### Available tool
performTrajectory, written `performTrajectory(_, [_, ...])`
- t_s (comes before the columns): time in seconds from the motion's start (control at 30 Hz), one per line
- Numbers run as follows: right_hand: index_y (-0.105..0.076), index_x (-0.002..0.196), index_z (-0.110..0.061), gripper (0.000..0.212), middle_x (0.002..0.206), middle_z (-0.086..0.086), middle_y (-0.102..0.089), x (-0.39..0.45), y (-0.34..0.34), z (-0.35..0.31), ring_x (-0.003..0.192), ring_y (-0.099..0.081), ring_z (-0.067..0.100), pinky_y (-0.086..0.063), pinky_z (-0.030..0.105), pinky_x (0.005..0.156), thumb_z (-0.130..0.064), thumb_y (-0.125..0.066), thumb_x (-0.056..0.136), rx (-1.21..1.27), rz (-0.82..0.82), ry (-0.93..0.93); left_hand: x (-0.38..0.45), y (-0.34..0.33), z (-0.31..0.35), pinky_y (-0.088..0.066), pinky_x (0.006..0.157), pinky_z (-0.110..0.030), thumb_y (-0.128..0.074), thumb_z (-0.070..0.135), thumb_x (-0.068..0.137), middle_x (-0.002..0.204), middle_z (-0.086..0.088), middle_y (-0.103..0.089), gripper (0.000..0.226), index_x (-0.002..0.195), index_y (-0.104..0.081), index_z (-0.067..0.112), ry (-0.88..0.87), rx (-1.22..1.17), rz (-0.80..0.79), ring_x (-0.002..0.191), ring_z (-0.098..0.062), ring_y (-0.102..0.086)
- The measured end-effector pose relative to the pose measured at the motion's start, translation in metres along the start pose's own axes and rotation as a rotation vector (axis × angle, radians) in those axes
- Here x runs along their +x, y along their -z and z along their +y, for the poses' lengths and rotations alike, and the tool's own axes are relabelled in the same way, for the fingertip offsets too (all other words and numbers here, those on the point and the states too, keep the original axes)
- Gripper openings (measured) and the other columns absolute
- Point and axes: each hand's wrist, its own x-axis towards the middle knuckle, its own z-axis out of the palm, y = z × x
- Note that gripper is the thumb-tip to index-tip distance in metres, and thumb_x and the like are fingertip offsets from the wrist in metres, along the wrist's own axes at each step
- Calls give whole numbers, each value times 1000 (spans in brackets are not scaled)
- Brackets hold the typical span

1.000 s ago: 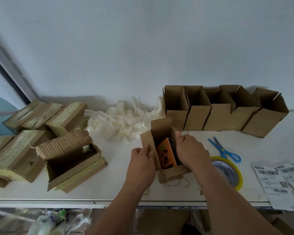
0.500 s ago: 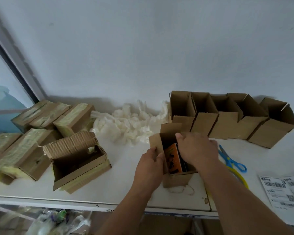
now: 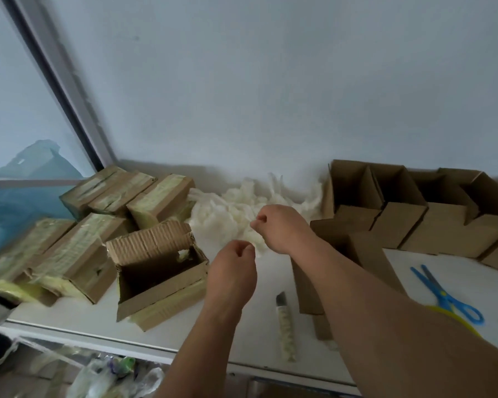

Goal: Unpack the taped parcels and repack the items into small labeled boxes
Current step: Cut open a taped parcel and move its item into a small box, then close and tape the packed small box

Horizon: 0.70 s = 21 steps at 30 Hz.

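I judge it early: one opened parcel (image 3: 158, 271) lies at 9 o'clock from my curled, seemingly empty left hand (image 3: 233, 271) and right hand (image 3: 279, 228), the taped parcels (image 3: 107, 208) beyond it are unopened, and the small boxes (image 3: 414, 214) wait at 2 o'clock.

Around the opened parcel (image 3: 158, 271), taped parcels (image 3: 78, 225) crowd its left and back. To its right a strip of bare desk (image 3: 259, 320) runs to the front edge, narrowed by a knife (image 3: 285, 326) and the small box (image 3: 342, 254). Behind that strip, white padding (image 3: 230, 208) fills the wall side, with open boxes (image 3: 400, 208) further right.
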Motion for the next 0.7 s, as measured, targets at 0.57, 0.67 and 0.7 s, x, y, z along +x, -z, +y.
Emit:
performTrajectory(0.57, [-57,112,-20,22,112,0,-61,56,-66,-31,97,-60,22,-46,32,70,-33,-54,94,40,-6,-146,37,31,-25,-40,67,-25,-51,33,100,87,20,-58,14,106,-62,28,43,-83,96,82,3,-51])
performTrajectory(0.67, [-58,120,-20,28,118,0,-61,42,-50,-30,104,-59,23,-48,35,79,-33,-52,96,185,23,-170,35,34,-23,-39,65,-24,-51,33,100,88,20,-58,9,102,-60,30,34,-115,113,83,2,-52])
performTrajectory(0.7, [-59,118,-20,26,116,0,-62,36,-43,-30,105,-61,23,-50,36,83,-32,-52,96,244,37,-171,33,35,-22,-40,65,-25,-51,34,100,88,19,-59,8,101,-59,31,32,-133,119,84,1,-54])
